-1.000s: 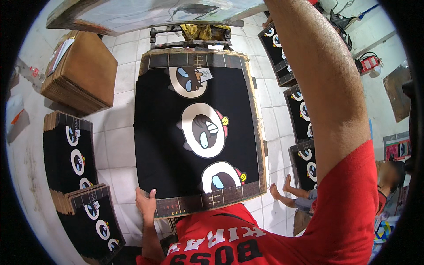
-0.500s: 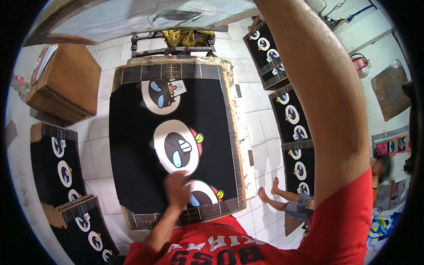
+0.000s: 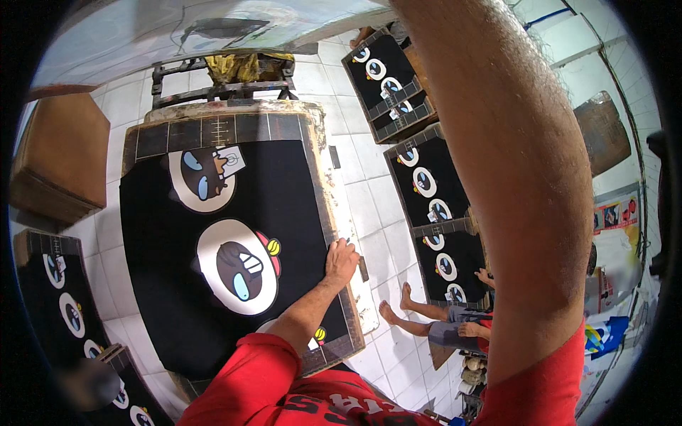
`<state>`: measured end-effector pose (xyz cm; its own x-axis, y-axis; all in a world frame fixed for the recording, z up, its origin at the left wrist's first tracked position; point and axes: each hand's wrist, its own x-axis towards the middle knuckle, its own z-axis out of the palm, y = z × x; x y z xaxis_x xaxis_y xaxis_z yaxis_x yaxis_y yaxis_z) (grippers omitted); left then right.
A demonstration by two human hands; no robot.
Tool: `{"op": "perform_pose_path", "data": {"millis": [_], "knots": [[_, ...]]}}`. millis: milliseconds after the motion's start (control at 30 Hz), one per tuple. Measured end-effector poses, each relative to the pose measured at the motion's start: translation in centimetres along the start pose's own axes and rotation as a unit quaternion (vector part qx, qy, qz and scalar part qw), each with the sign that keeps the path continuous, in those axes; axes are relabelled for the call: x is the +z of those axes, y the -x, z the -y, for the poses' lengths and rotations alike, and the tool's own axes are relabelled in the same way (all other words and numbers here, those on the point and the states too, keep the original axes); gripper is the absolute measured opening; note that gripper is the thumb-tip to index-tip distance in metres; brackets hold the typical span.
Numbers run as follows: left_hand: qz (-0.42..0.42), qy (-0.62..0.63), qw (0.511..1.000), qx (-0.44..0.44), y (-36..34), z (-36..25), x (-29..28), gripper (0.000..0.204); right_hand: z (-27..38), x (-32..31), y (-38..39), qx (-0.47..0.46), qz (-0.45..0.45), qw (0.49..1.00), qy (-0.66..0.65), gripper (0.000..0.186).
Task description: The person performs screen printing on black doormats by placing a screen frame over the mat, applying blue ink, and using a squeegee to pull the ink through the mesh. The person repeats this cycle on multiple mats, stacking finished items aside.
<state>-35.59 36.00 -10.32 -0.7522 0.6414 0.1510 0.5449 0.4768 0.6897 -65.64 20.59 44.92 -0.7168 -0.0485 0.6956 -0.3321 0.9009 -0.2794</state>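
Observation:
A black printed cloth panel [image 3: 284, 192] with round white cartoon faces [image 3: 206, 259] lies on a large dark board [image 3: 188, 135] marked with ruled lines. My left hand [image 3: 342, 261] rests at the right edge of this board, its fingers curled together over the rim; the fingertips are partly hidden. My right arm [image 3: 526, 163] is raised across the right side of the view. The right hand itself lies beyond the upper edge, out of sight.
Stacked boards with the same black prints [image 3: 71, 305] stand at left, below a brown stack [image 3: 64, 149]. More printed boards [image 3: 440, 192] line the right. A person's bare legs [image 3: 408, 319] show on the tiled floor [image 3: 376, 206]. A metal frame with yellow material [image 3: 231, 71] is beyond.
My left hand has moved from the lower middle of the cloth to the board's right edge. The whole view has shifted, so the board appears further left. The right arm stays raised.

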Motion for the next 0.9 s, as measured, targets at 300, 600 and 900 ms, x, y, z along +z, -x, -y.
{"op": "perform_pose_path", "data": {"millis": [300,600,900], "knots": [[-0.017,0.138,0.986,-0.095,-1.5,-2.4,-1.5,0.02,-0.1,-0.9,0.6,0.02,0.036,0.998,-0.044,0.042],[-0.212,0.137,0.968,0.006,12.1,-1.4,-11.8,0.008,-1.1,1.5,-0.1,-0.026,-0.024,0.999,-0.014,0.043],[-0.217,-0.006,0.771,-0.599,46.7,9.9,-28.8,0.082,-1.0,0.9,0.4,-0.03,-0.036,0.998,0.034,0.042]]}}
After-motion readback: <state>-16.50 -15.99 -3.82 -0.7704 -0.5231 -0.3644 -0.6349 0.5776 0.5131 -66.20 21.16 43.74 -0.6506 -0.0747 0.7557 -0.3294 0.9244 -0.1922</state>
